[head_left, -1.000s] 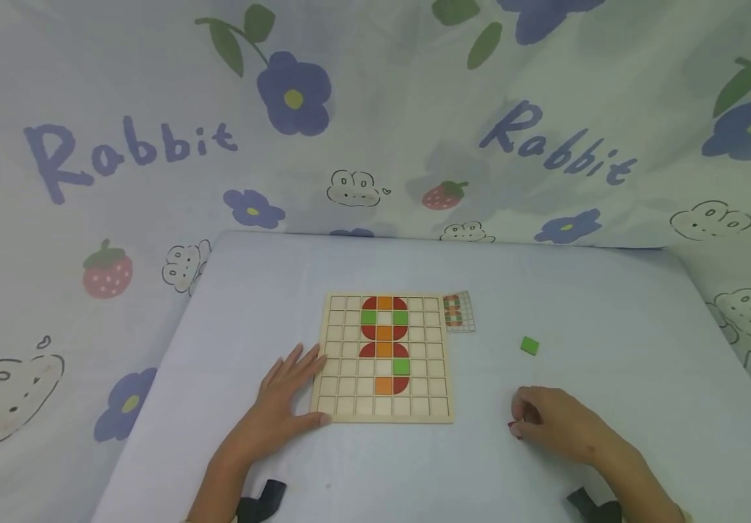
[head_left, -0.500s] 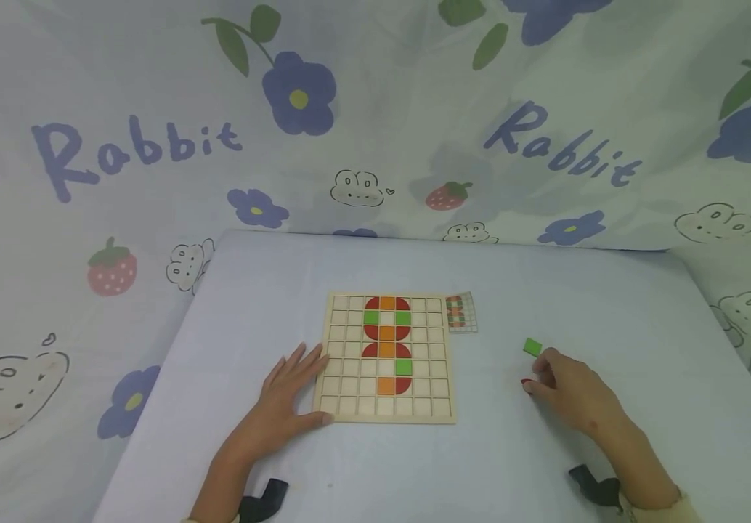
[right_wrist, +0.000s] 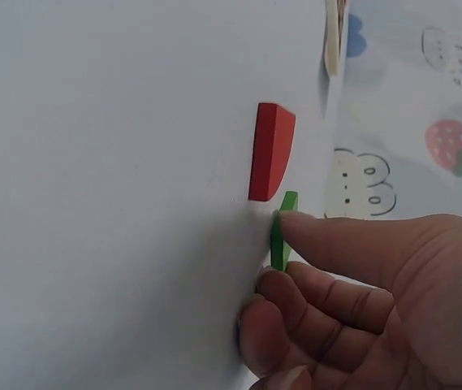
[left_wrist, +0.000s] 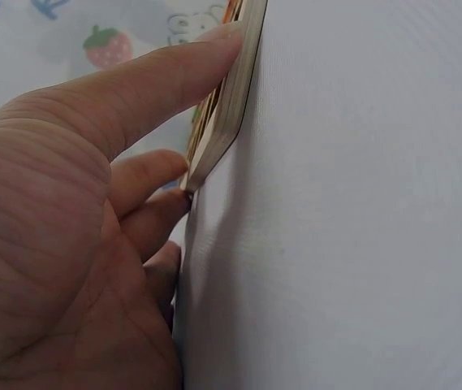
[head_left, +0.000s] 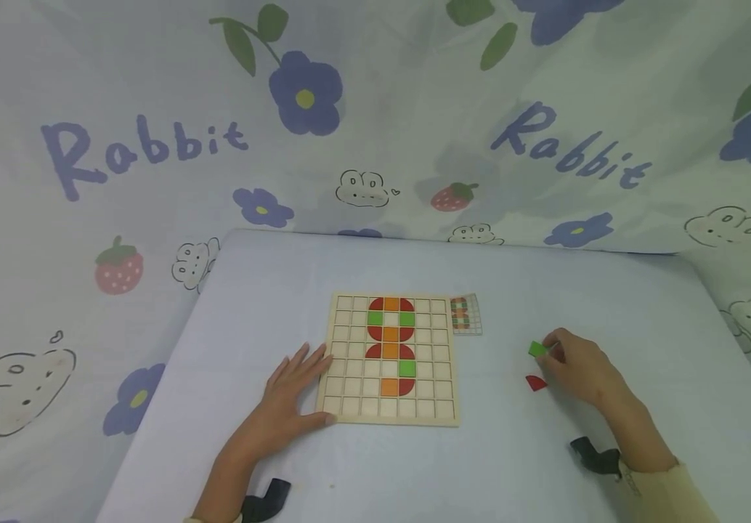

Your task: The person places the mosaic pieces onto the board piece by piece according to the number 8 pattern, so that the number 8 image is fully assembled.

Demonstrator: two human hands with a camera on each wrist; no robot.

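Note:
A wooden grid board [head_left: 357, 409] lies on the table, its middle columns bearing red quarter-round, orange square and green square tiles. My left hand [head_left: 284, 403] rests at the board's left side with spread fingers; in the left wrist view the thumb [left_wrist: 178, 77] lies on the board's edge [left_wrist: 243, 89]. To the right of the board, my right hand [head_left: 581, 370] pinches a green square tile [head_left: 536, 349] between thumb and fingers. The right wrist view shows the thumb on this green tile [right_wrist: 289, 203]. Just nearer to me, a red quarter-round tile [head_left: 535, 383] lies flat, apart from the fingers.
A small pattern card [head_left: 465, 314] lies against the board's upper right corner. White table cloth [head_left: 493, 465] surrounds the board. Behind the table hangs a printed curtain [head_left: 388, 87] with flowers, strawberries and the word Rabbit.
My right hand has moved away from me, carrying the red tile, and has put it down below the green tile. It now pinches the green tile. My left hand stays at the board.

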